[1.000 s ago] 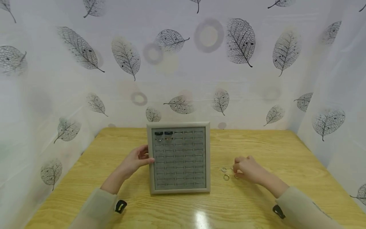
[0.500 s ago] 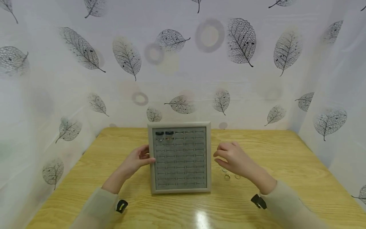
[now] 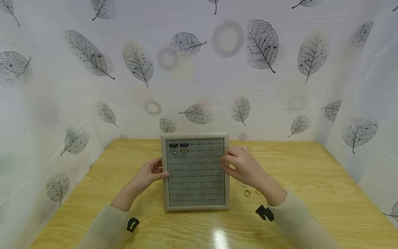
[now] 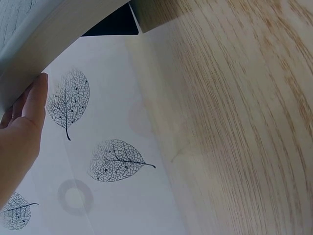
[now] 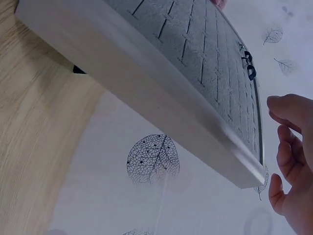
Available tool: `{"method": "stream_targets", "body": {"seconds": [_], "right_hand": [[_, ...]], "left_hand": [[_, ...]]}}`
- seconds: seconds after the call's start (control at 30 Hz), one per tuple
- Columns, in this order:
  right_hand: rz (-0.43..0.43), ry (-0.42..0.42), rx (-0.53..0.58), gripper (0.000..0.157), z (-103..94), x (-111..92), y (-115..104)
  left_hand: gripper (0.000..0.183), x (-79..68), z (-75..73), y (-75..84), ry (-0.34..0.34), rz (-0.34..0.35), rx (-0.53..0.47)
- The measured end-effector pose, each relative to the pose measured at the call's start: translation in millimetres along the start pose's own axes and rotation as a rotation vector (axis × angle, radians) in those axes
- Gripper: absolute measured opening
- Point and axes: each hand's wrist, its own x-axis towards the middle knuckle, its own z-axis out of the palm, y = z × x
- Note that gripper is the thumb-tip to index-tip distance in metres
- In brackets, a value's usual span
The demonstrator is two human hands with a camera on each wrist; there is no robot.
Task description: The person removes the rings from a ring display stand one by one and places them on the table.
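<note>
A framed ring display [image 3: 195,208] with a grey slotted pad stands upright on the table. My left hand [image 3: 143,178] grips its left side, thumb on the front of the frame and fingers behind, as the left wrist view also shows along the frame's edge. At the right side, my right hand [image 3: 247,167] has its fingertips pinched together in front of the frame, holding a small ring that the fingers hide. Two dark rings [image 3: 184,145] sit in the top row at the left, with two slimmer rings [image 3: 174,152] just below them.
On the wooden table [image 3: 199,224], right of the display, lie several loose rings [image 3: 247,193], partly under my right forearm in the head view. A white leaf-patterned sheet [image 3: 199,79] encloses the back and sides.
My right hand has lifted from the loose rings and moved left and up to the display's right edge. My left hand and the display have stayed in place.
</note>
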Motion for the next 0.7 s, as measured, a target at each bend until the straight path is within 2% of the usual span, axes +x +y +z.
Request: {"method": "stream_targets", "body": {"seconds": [0.27, 0.5, 0.7], "right_hand": [[-0.023, 0.083, 0.011, 0.019, 8.0, 19.6, -3.7], [-0.063, 0.175, 0.055, 0.019, 21.0, 39.5, -4.2], [-0.064, 0.187, 0.041, 0.017, 33.5, 50.1, -5.3]], "left_hand": [[0.067, 0.7, -0.6, -1.4, -0.012, 0.023, 0.003], [0.067, 1.6, -0.4, -1.8, 0.004, 0.002, 0.001], [0.066, 0.5, 0.6, -0.3, -0.006, 0.011, -0.006]]}}
